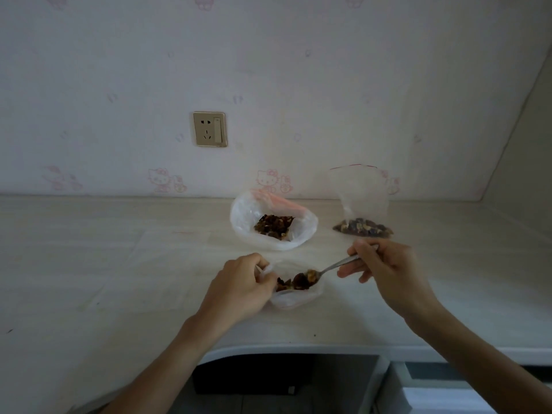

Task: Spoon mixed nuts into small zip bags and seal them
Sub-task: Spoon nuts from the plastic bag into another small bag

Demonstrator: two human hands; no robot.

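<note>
My left hand [239, 286] pinches the rim of a small clear zip bag [294, 300] and holds its mouth open on the desk. My right hand [385, 264] grips the handle of a metal spoon [331, 267]. The spoon's bowl, heaped with mixed nuts [304, 280], sits at the bag's mouth. Some nuts lie inside that bag. Behind it, an open white plastic bag [248, 216] holds the nut supply [273, 225]. To the right stands a zip bag with a red strip [363, 198], nuts in its bottom.
The pale wooden desk [119, 264] meets a patterned wall with a gold power socket [209, 129]. The desk's front edge curves just below my arms, above a dark opening. A wall rises at the far right.
</note>
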